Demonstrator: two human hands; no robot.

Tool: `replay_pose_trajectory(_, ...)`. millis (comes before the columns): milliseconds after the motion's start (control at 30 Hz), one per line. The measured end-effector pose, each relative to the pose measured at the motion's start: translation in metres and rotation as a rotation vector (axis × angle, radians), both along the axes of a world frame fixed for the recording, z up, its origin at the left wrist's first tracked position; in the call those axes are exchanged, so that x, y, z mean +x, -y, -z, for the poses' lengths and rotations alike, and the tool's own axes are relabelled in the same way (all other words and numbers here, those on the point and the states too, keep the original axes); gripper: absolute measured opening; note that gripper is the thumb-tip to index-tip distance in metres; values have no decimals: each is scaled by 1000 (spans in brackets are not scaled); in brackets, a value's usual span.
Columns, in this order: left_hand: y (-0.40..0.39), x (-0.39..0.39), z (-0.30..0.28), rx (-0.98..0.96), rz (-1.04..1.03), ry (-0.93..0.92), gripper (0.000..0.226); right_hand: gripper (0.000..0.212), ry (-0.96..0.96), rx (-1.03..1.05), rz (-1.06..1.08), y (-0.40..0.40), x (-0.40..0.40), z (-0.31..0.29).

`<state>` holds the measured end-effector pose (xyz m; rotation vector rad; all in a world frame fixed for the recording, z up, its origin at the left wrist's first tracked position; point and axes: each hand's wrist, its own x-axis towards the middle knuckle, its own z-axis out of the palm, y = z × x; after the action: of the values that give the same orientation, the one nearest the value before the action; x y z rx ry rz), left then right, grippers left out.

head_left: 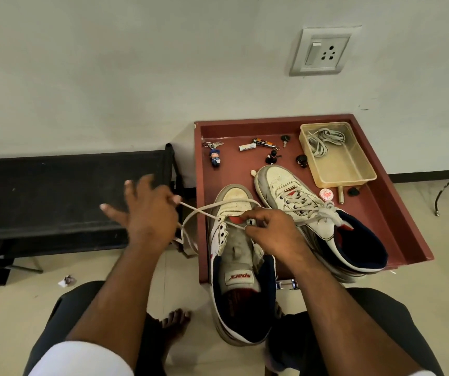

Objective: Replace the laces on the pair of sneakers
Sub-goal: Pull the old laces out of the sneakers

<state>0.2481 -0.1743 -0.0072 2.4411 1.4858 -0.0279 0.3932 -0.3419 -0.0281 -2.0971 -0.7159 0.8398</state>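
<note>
The near sneaker point(241, 256) stands with its toe on the red tray point(396, 229) and its heel by the person's knees, so the lace holes face up and are easy to reach. The left hand point(147, 213) pinches one end of the white lace point(204, 210) and holds it out to the side, likely to keep it tight. The right hand point(269, 229) pinches the lace at a low hole, probably to poke it through. The other sneaker point(312, 218) lies just beside it on the tray, all laced up. More laces point(323, 141) sit in the clear tub point(353, 177), close by.
</note>
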Motion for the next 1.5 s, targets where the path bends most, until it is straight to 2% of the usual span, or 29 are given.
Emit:
replay_pose_trajectory(100, -24, -22, -13, 90, -320, 114, 24, 26, -13, 12, 32, 0, 1, 0)
replay_pose_trajectory(167, -25, -24, -15, 115, -370, 157, 21, 29, -13, 16, 44, -1, 1, 0)
replay_pose_trajectory(200, -21, -19, -14, 114, -323, 168, 22, 29, -7, 20, 43, -1, 1, 0)
replay_pose_trajectory(267, -5, -2, -7, 50, -87, 140, 29, 30, 23, 19, 30, -2, 1, 3)
replay_pose_trajectory(367, 21, 20, 12, -236, 272, 21, 23, 31, 31, 17, 19, -3, 1, 5)
replay_pose_trajectory(433, 24, 23, 21, -355, 294, -25, 17, 32, 7, 13, 36, -5, 2, 6)
replay_pose_trajectory(533, 18, 23, 19, -383, 257, -27, 11, 32, -2, 15, 32, -5, 5, 7)
replay_pose_trajectory(633, 8, 20, 4, -340, 92, 27, 7, 27, -2, 13, 9, -7, 8, 7)
replay_pose_trajectory(733, -17, -6, -6, -155, -261, 204, 10, 28, -2, -3, 8, -7, 8, 6)
replay_pose_trajectory(800, -29, -20, -5, -40, -373, 276, 7, 27, 1, -7, 8, -7, 8, 6)
replay_pose_trajectory(833, -29, -20, -4, -22, -368, 263, 6, 27, 1, -8, 11, -7, 8, 6)
replay_pose_trajectory(867, -26, -16, 0, -39, -317, 225, 16, 27, 3, -9, 11, -7, 8, 6)
replay_pose_trajectory(967, -3, 10, 11, -249, 13, 182, 52, 28, 28, -12, -2, -7, 7, 7)
replay_pose_trajectory(1067, 12, 24, 24, -361, 239, 140, 54, 29, 20, -3, -1, -6, 7, 5)
replay_pose_trajectory(1167, 13, 23, 28, -383, 202, 92, 39, 33, 17, 3, -14, -5, 7, 4)
replay_pose_trajectory(1267, 13, 24, 25, -336, 218, 59, 7, 32, 16, 11, -5, -5, 8, 5)
replay_pose_trajectory(1300, 13, 25, 24, -318, 251, 24, 4, 31, 14, 13, -2, -5, 8, 6)
replay_pose_trajectory(1400, 10, 25, 20, -248, 282, -55, 6, 28, 9, -4, -6, -4, 8, 6)
replay_pose_trajectory(1467, -1, 14, 12, -133, 143, -63, 10, 30, 10, 3, -3, -5, 8, 6)
replay_pose_trajectory(1500, -11, 5, 8, -57, 2, -13, 14, 33, 12, 17, 11, -5, 7, 7)
